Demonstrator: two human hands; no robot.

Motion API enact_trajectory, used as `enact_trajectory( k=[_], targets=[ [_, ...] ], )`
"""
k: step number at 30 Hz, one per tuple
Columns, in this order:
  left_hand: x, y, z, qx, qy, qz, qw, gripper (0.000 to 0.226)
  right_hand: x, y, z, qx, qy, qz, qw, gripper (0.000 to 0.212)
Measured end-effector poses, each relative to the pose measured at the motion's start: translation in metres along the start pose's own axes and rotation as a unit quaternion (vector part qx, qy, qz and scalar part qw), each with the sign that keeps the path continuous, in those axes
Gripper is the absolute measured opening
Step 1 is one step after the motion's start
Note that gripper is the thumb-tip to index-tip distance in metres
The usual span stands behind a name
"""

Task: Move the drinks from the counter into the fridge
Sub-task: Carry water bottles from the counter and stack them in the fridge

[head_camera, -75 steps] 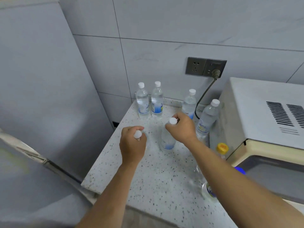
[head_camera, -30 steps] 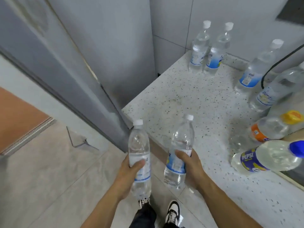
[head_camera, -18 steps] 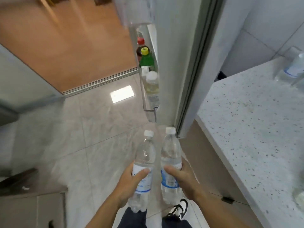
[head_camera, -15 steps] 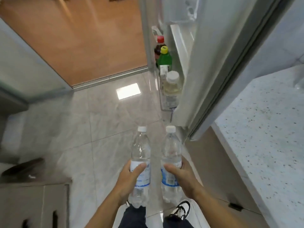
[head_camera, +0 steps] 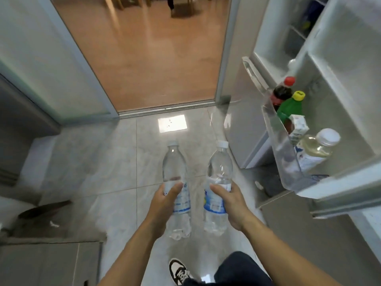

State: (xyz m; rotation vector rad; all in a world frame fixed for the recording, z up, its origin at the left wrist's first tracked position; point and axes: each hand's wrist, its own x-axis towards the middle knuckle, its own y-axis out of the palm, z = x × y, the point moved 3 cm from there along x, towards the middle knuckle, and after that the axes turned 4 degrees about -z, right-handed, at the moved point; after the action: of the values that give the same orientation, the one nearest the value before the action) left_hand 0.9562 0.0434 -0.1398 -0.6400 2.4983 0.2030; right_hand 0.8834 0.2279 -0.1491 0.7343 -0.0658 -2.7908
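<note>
Low in the middle of the frame, the left hand (head_camera: 165,201) grips a clear water bottle (head_camera: 176,188) around its label, thumb curled across the front and the other fingers hidden behind it. Just to its right, the right hand (head_camera: 232,203) holds a second water bottle (head_camera: 219,182) the same way, thumb laid over the label and fingers wrapped round the back. Both bottles stand upright with white caps on, side by side but apart, above the pale tiled floor (head_camera: 115,172). At the right edge the fridge door (head_camera: 346,124) stands open; its clear door shelf (head_camera: 282,145) holds a red-capped dark bottle (head_camera: 281,92), a green bottle with a yellow cap (head_camera: 291,106), a small carton (head_camera: 299,127) and a white-capped bottle of pale liquid (head_camera: 317,147). Neither held bottle touches the shelf. At the bottom, a black-and-white shoe (head_camera: 179,272) shows.
</note>
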Motion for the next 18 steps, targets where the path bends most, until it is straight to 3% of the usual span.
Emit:
enact_trajectory(
  k=[5, 9, 18],
  targets=[
    [0.046, -0.019, -0.04, -0.006, 0.022, 0.019, 1.0, 0.063, 0.045, 0.04, 0.028, -0.013, -0.016, -0.001, 1.0, 0.053],
    [0.1, -0.013, -0.071, 0.003, 0.029, 0.044, 0.999, 0.058, 0.097, 0.052, 0.051, 0.008, -0.03, -0.002, 1.0, 0.033],
    [0.246, 0.037, -0.188, 0.06, 0.053, 0.073, 0.994, 0.041, 0.245, 0.056, 0.131, 0.065, -0.04, -0.044, 0.996, 0.039]
  ],
)
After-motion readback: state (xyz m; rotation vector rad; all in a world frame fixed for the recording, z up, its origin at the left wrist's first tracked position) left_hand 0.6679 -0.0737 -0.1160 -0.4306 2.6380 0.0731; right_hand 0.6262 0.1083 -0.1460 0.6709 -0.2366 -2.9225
